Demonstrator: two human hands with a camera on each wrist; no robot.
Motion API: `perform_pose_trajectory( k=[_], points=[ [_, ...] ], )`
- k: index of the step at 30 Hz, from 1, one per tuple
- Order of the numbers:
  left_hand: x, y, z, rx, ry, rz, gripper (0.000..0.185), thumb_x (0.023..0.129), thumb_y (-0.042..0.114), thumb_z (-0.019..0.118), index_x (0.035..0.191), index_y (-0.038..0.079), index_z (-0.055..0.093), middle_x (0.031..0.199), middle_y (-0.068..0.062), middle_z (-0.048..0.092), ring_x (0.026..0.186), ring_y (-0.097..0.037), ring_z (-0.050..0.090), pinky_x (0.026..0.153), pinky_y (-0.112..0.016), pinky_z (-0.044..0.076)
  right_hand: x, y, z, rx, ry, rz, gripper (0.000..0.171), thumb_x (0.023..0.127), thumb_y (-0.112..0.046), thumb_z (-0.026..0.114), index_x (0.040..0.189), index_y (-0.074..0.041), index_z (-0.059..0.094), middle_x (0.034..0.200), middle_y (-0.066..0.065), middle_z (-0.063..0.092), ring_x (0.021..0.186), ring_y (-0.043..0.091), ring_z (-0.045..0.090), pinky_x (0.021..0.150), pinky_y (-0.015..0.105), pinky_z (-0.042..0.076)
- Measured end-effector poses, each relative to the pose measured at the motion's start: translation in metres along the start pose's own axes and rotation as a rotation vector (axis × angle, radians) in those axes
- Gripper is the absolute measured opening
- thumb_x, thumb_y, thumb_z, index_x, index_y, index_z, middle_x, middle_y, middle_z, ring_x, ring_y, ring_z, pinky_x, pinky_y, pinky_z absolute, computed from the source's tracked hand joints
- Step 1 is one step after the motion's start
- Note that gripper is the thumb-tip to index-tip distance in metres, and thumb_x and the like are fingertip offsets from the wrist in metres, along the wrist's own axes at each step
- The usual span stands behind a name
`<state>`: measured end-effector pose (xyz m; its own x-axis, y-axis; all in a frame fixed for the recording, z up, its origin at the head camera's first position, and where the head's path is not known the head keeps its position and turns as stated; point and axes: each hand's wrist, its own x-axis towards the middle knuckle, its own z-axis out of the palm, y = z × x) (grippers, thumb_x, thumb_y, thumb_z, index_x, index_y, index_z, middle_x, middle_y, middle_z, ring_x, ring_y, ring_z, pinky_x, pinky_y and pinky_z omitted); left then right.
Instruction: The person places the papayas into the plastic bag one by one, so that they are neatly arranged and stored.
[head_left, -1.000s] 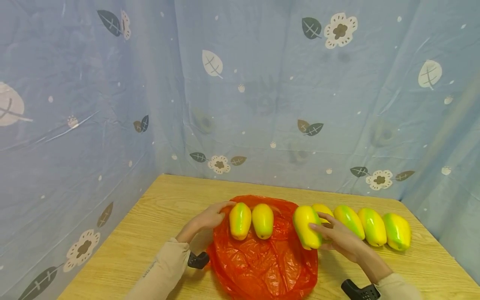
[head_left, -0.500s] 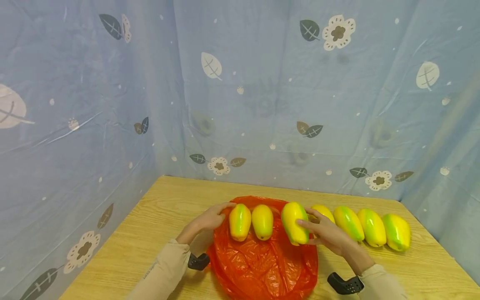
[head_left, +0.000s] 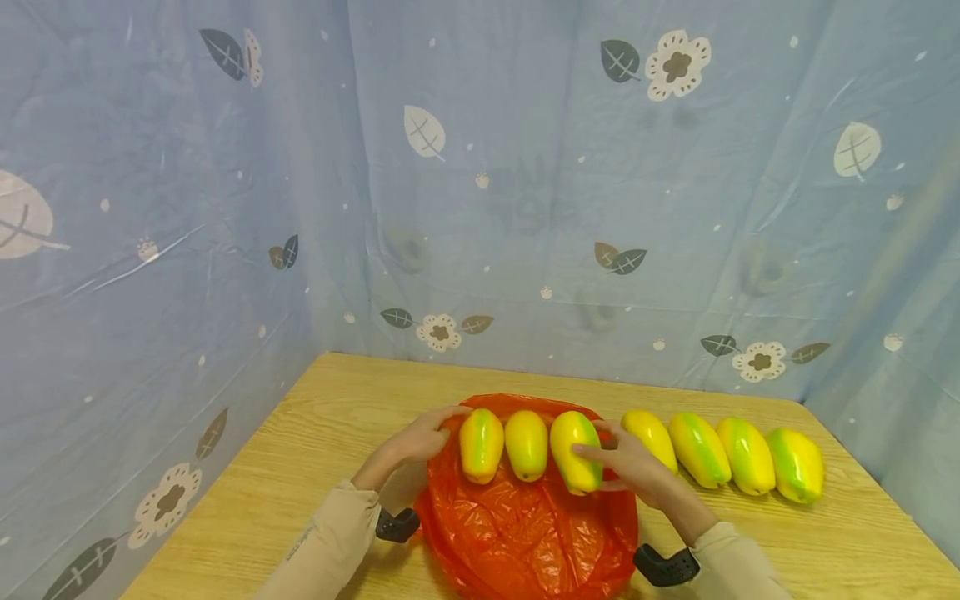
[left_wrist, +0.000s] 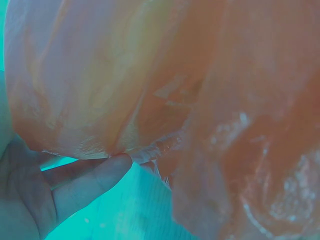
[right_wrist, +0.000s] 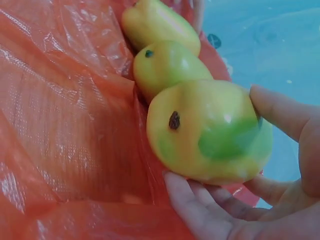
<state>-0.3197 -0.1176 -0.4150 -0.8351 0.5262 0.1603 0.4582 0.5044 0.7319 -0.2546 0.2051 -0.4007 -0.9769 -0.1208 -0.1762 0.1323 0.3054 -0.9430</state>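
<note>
Head view: three mangoes [head_left: 527, 445] lined up on red bag [head_left: 525, 533], third mango [head_left: 575, 452] held in right hand [head_left: 626, 463] grip. Left hand [head_left: 417, 437] pinching bag edge; four mangoes [head_left: 723, 454] waiting on surface [head_left: 247, 492]

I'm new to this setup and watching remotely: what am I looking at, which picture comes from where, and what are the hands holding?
There is no machine here: a person works with two bare hands, wearing a camera on the head and one on each wrist.

The wide picture is the head view. It shows a wooden table with an orange plastic bag spread on it. Three yellow-green mangoes lie side by side on the bag; four more lie in a row on the table to the right.

The right hand grips the third mango, beside the second mango; the right wrist view shows this close up. The left hand touches the first mango at the bag's edge. The left wrist view shows mostly blurred bag, so its grip is unclear.
</note>
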Motion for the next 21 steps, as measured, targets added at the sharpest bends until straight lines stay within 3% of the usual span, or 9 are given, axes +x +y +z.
perform_pose_trajectory(
  k=[13,21],
  points=[
    [-0.004,0.002,0.001,0.003,-0.002,0.016,0.049,0.085,-0.009,0.038,0.132,-0.002,0.052,0.137,-0.025,0.046,0.129,-0.043,0.037,0.107,-0.055,0.029,0.001,0.006,0.007,-0.075,0.092,0.007,0.081,0.086,-0.034,0.07,0.143,0.004,0.027,0.132,0.035,0.037,0.107,0.041,0.054,0.071,0.046,0.057],
    [-0.007,0.002,0.004,0.01,0.006,0.009,0.049,0.086,-0.009,0.038,0.133,-0.002,0.052,0.137,-0.025,0.046,0.129,-0.042,0.038,0.107,-0.054,0.029,0.0,0.013,0.01,-0.103,0.089,0.007,0.082,0.086,-0.036,0.07,0.142,0.005,0.028,0.133,0.035,0.037,0.105,0.039,0.056,0.07,0.045,0.057]
  ],
)
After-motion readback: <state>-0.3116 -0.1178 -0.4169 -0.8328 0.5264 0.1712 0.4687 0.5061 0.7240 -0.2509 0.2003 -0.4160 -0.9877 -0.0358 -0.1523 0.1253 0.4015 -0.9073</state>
